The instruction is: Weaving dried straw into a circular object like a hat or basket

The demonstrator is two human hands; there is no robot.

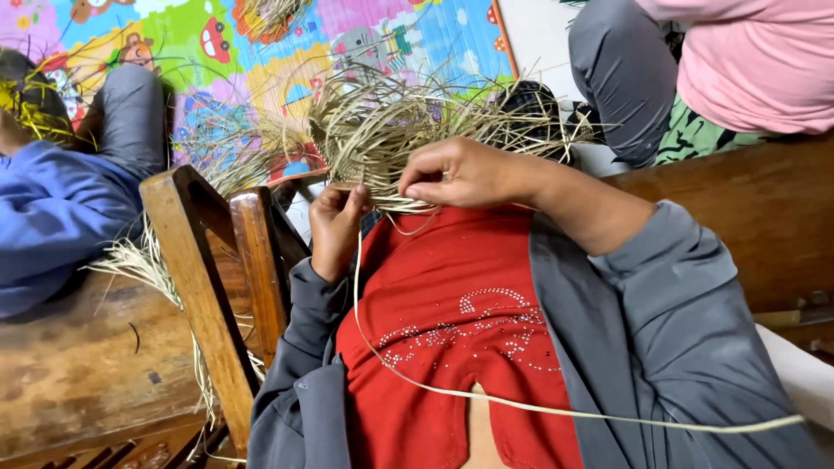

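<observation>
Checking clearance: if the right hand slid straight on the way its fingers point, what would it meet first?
Probably the left hand, just beyond the right hand across the straw weave; depth is unclear.

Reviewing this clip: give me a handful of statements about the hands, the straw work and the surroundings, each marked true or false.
1. Both hands grip the woven straw piece. True.
2. The left hand is lying flat on the wooden chair. False: it is closed at the weave's lower edge.
3. A long pale strand trails down across the red top. True.
4. The right hand holds scissors. False: its fingers pinch only straw.
5. The floor mat is plain grey. False: it is brightly coloured, with cartoon pictures.
</observation>
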